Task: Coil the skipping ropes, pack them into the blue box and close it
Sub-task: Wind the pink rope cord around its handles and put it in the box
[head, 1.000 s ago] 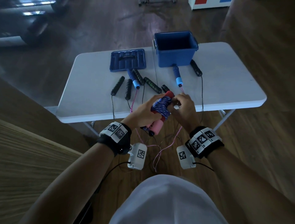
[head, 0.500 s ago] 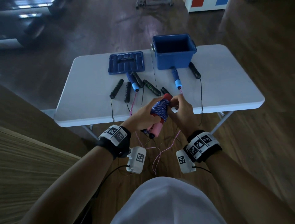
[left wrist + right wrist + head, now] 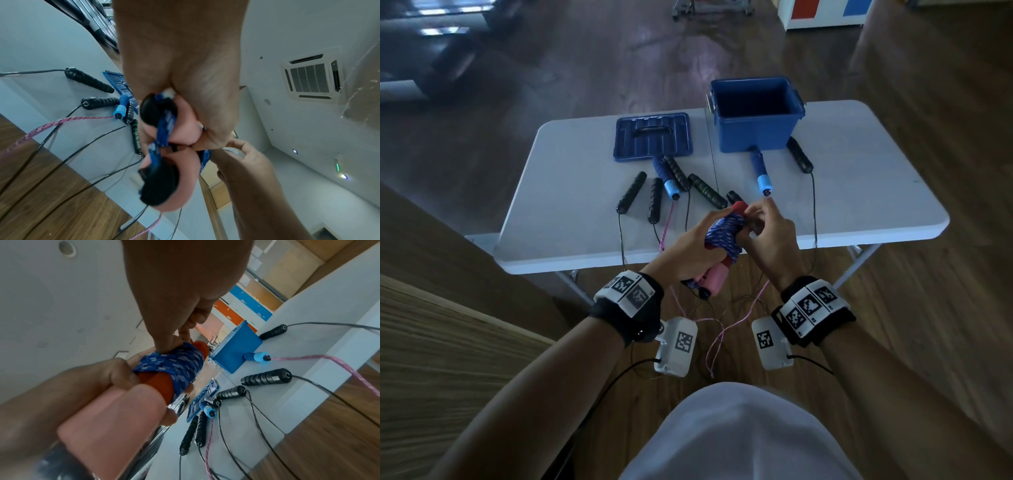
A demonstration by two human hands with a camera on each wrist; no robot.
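Well off the table (image 3: 558,205) edge, both hands around the coiled rope (image 3: 722,233).

Braided blue rope (image 3: 174,365), seemingly foam pink handles (image 3: 111,423), matt table (image 3: 571,192)

A white folding surface (image 3: 571,192) is seen carrying an open blue box (image 3: 755,132), its lid (image 3: 652,137) laid flat beside, with black-handled (image 3: 631,192) and blue-handled (image 3: 762,168) skipping ropes in front.

Blue white-flecked rope (image 3: 723,236) round pink handles (image 3: 717,278); blue box (image 3: 755,128), blue lid (image 3: 652,136); white table (image 3: 571,192).
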